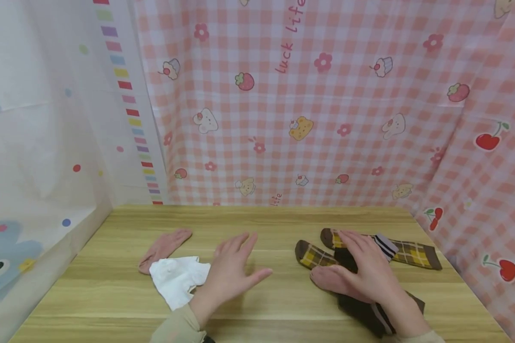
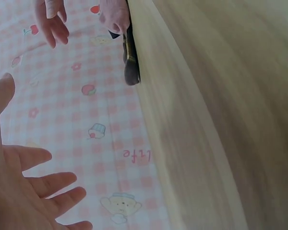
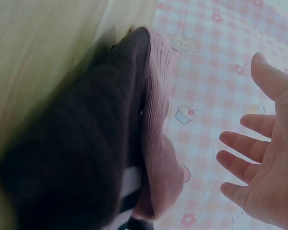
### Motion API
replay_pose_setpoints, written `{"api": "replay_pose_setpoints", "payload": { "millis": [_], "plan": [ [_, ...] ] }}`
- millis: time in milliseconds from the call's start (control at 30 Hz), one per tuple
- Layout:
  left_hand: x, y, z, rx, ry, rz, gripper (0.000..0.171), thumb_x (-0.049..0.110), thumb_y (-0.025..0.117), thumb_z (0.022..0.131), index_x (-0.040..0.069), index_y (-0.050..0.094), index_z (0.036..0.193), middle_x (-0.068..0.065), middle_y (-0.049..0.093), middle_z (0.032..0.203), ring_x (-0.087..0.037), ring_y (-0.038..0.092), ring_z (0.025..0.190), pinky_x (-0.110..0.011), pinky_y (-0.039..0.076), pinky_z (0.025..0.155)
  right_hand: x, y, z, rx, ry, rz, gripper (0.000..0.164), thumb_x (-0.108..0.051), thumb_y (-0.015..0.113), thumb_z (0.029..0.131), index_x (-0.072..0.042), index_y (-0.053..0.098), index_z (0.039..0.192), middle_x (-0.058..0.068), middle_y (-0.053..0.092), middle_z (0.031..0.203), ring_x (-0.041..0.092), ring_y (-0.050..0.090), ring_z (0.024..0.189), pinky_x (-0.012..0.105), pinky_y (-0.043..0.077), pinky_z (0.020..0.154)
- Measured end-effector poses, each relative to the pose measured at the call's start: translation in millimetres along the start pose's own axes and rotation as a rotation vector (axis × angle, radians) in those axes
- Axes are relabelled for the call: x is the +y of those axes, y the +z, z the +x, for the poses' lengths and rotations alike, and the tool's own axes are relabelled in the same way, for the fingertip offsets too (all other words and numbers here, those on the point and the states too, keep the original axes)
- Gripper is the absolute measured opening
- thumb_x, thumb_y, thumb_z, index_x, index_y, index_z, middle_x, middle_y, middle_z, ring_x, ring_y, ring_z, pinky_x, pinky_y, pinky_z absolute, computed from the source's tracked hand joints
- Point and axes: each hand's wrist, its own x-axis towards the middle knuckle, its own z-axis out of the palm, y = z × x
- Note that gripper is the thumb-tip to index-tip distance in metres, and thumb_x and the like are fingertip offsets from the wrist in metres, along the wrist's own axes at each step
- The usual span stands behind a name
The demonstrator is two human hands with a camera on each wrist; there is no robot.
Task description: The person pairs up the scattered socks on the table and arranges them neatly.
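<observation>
My left hand (image 1: 231,274), fingers spread and thumb apart, is raised over the table beside a white sock (image 1: 176,278). A pink sock (image 1: 165,248) lies just behind that one. On the other side my right hand (image 1: 371,267) hovers with straight fingers above a loose pile of socks. Under and around it are a second pink sock (image 1: 332,280), a dark sock with pale stripes (image 1: 362,314) and brown-and-yellow plaid socks (image 1: 416,254). The right wrist view has the ribbed pink sock (image 3: 156,120) against the dark sock (image 3: 81,139), with the palm (image 3: 273,163) apart from both.
A wood-grain table (image 1: 279,309) carries everything. Behind it hangs a pink checked curtain (image 1: 266,114); a white printed cloth (image 1: 47,143) closes the left side, and cherry-printed cloth (image 1: 489,190) the right. Another striped cuff (image 1: 386,246) lies across the plaid socks.
</observation>
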Motion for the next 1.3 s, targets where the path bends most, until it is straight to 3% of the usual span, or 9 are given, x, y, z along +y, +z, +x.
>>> {"api": "replay_pose_setpoints", "payload": {
  "millis": [533,1000,1300],
  "plan": [
    [13.5,11.2,7.4,-0.123,-0.054,-0.082,0.085,0.066,0.057,0.089,0.006,0.045,0.148,-0.016,0.046,0.147,-0.036,0.042,0.135,-0.058,0.031,0.11,7.3,-17.9,-12.9,-0.053,0.113,0.056,0.072,-0.029,0.081,0.083,0.0,0.049,0.141,0.022,0.058,0.13,0.044,0.051,0.118,0.063,0.038,0.095],
    [28.6,25.7,12.4,-0.149,-0.031,-0.174,0.078,0.059,0.061,0.091,0.005,0.047,0.145,-0.015,0.052,0.143,-0.033,0.048,0.131,-0.052,0.037,0.108,17.9,-29.3,-19.2,-0.189,0.284,0.123,0.075,-0.038,0.074,0.089,0.003,0.045,0.144,0.028,0.053,0.135,0.05,0.046,0.122,0.067,0.039,0.094],
    [37.9,33.5,21.5,-0.195,-0.039,-0.224,0.077,0.059,0.06,0.091,0.005,0.047,0.145,-0.013,0.053,0.142,-0.031,0.049,0.13,-0.049,0.039,0.107,23.6,-37.7,-22.9,-0.189,0.302,0.121,0.071,-0.037,0.073,0.091,0.008,0.048,0.139,0.028,0.059,0.127,0.047,0.054,0.114,0.064,0.044,0.089]
  ]
}}
